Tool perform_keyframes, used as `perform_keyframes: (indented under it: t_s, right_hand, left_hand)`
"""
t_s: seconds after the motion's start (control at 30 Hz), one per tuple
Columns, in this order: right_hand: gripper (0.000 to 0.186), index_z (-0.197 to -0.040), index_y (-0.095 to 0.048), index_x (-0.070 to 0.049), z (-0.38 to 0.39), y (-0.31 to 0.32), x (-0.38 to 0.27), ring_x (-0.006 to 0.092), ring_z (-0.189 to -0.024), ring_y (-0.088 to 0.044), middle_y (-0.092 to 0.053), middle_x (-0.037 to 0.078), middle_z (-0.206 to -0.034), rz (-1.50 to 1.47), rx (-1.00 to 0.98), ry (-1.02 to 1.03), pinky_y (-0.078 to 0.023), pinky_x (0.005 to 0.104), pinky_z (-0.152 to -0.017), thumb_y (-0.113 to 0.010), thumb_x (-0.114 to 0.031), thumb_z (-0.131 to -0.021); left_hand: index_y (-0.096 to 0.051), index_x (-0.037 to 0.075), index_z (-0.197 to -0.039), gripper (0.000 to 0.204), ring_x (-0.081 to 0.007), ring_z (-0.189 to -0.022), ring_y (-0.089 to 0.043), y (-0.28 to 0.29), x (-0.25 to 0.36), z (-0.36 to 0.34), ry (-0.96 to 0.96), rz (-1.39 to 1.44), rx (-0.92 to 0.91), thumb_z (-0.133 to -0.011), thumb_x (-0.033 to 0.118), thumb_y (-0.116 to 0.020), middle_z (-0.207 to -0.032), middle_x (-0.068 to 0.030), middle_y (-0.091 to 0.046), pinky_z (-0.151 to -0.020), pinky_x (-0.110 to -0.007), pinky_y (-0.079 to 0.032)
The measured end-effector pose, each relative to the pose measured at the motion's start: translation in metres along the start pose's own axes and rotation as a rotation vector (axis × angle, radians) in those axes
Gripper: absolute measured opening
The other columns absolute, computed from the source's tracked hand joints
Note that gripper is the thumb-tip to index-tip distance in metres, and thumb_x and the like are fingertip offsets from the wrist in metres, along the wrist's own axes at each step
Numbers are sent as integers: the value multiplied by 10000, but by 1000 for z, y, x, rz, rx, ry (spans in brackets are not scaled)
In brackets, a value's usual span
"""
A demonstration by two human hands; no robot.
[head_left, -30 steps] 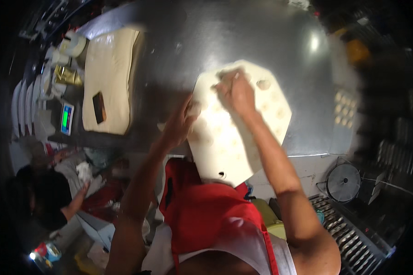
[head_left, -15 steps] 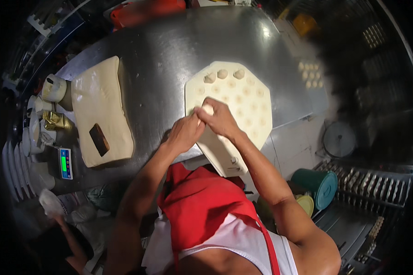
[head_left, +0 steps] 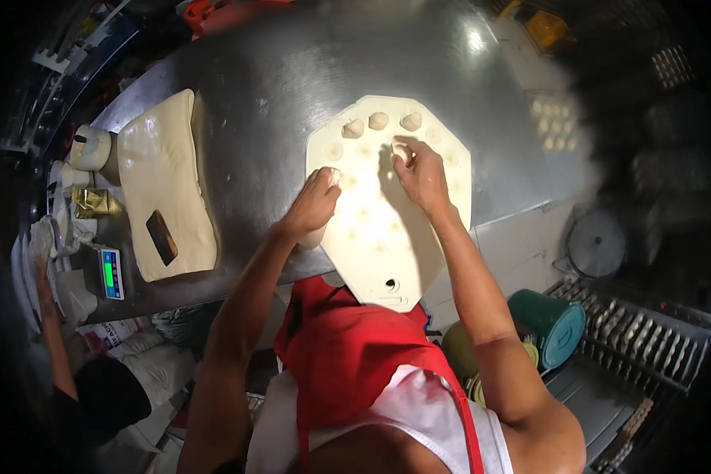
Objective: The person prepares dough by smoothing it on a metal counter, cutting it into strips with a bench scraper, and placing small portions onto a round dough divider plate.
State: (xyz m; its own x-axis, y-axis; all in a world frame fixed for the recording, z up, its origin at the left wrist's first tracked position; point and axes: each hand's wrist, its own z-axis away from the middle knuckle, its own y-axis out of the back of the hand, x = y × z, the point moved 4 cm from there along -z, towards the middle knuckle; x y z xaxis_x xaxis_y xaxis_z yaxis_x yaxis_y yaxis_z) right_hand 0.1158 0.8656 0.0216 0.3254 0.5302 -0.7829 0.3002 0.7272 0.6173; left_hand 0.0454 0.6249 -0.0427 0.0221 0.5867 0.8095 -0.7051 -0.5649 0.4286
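Note:
My left hand (head_left: 316, 204) is closed around a roll of pale dough (head_left: 311, 237) at the left edge of a white many-sided board (head_left: 442, 197). The dough shows above the fingers and below the palm. My right hand (head_left: 423, 175) pinches a small dough piece (head_left: 401, 152) low over the board's upper middle. Rows of shallow round hollows mark the board. Along its far end sit three dough lumps: a left one (head_left: 353, 128), a middle one (head_left: 378, 121) and a right one (head_left: 411, 121).
The board rests on a steel table (head_left: 253, 103), its near end overhanging by my red apron (head_left: 347, 355). To the left lie a dough slab (head_left: 162, 150) with a dark scraper (head_left: 162, 237) on it, and a scale (head_left: 110, 272). Another person's arm (head_left: 49, 316) reaches in at far left.
My hands, together over the board before, have parted. The right moved away and right with a small dough piece; the left shifted left with the roll. The other person's arm moved farther up.

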Motion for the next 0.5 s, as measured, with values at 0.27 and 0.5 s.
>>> perform_keyframes:
  t_s: [0.27, 0.5]
  right_hand:
    - [290, -1164, -727, -59, -4, -57, 55, 356, -1096, -689, -691, 181, -1152, -114, 144, 342, -550, 438, -945, -802, -244, -954]
    - [260, -1184, -597, -3, 39, -29, -27, 330, -843, -731, -708, 212, -889, -592, -170, -128, -580, 433, -802, -728, -155, -1019]
  left_hand:
    - [-436, 7, -1603, 551, -216, -1092, -687, -18, 24, 17, -37, 173, 3, -1062, 4, -540, -1285, -174, -681, -971, -359, -559]
    - [-679, 14, -1171, 282, -151, -889, -654, -17, 4, 37, -161, 90, -172, -1131, 253, -535, -962, -74, -702, -830, -328, -527]
